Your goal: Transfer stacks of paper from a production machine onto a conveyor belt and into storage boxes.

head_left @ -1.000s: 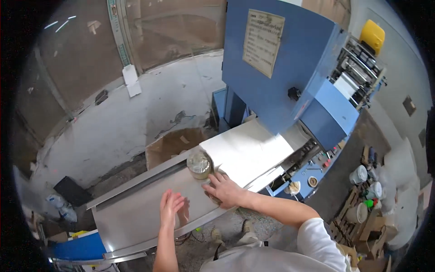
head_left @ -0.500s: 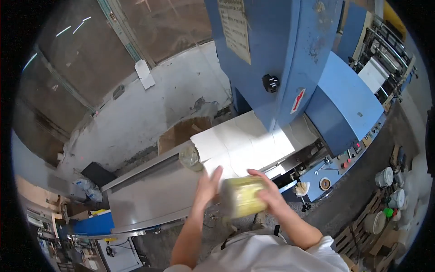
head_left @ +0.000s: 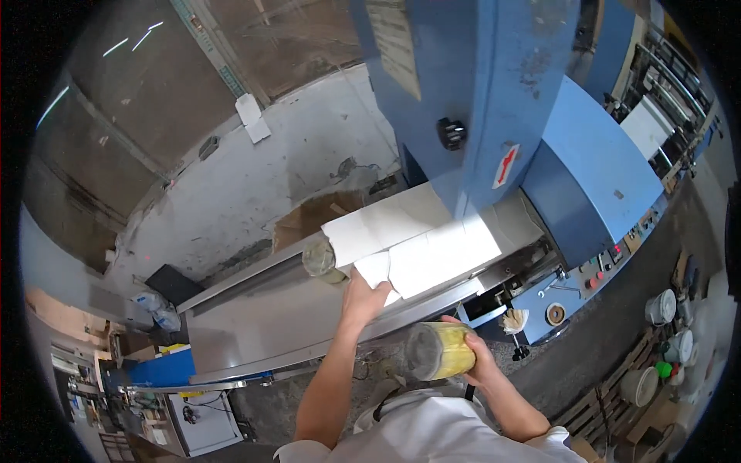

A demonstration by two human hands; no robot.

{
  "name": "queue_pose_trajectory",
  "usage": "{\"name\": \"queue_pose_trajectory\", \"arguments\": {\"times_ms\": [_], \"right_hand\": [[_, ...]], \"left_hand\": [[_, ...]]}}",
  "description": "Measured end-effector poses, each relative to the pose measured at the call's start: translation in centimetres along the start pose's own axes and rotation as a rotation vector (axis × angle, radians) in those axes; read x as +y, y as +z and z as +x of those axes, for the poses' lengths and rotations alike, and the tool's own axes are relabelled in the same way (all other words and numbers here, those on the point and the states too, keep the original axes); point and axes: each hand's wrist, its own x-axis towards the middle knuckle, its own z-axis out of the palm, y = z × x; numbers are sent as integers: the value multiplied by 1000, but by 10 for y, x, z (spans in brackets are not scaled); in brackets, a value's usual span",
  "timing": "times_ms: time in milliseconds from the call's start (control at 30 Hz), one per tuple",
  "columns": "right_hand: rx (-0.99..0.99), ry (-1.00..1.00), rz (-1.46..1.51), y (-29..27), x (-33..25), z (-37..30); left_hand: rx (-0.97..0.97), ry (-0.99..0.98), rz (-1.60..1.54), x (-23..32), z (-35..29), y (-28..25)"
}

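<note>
In my right hand point(head_left: 480, 359) is a squat cylinder point(head_left: 441, 351) wrapped in yellow, with a dull grey round end. I grip it by its right side, tilted, in front of my body below the conveyor's near edge. My left hand point(head_left: 366, 301) is at the near left end of a row of white sheets point(head_left: 444, 257), its thumb and fingers closed around the corner of one white sheet point(head_left: 374, 270). Its fingertips are partly hidden. Just left of the sheets, a second similar cylinder point(head_left: 319, 258) in clear or pale wrapping stands on the metal conveyor bed point(head_left: 262, 324).
A tall blue machine point(head_left: 455, 92) rises over the sheets, with a black knob point(head_left: 451, 133). Buttons, a wrench and a tape roll point(head_left: 555, 313) lie along its control ledge. Behind the bed sits a cardboard box point(head_left: 309, 220). Buckets point(head_left: 661, 306) and a wooden pallet point(head_left: 614, 393) are at right.
The yellow cylinder moved right and nearer my body, now in my right hand alone. My left hand moved away from it, up onto the sheets, where a corner now looks shifted.
</note>
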Motion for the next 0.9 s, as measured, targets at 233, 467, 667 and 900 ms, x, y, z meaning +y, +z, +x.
{"name": "queue_pose_trajectory", "arguments": {"times_ms": [233, 467, 667, 900], "right_hand": [[-172, 134, 6, 72, 33, 52], [39, 62, -175, 95, 57, 95], [93, -8, -259, 110, 57, 99], [-89, 132, -75, 84, 38, 94]], "left_hand": [[-211, -69, -913, -145, -2, -63], [1, -271, -968, -329, -53, -239], [56, -204, -763, -477, -68, -385], [301, 126, 138, -358, -53, -261]]}}
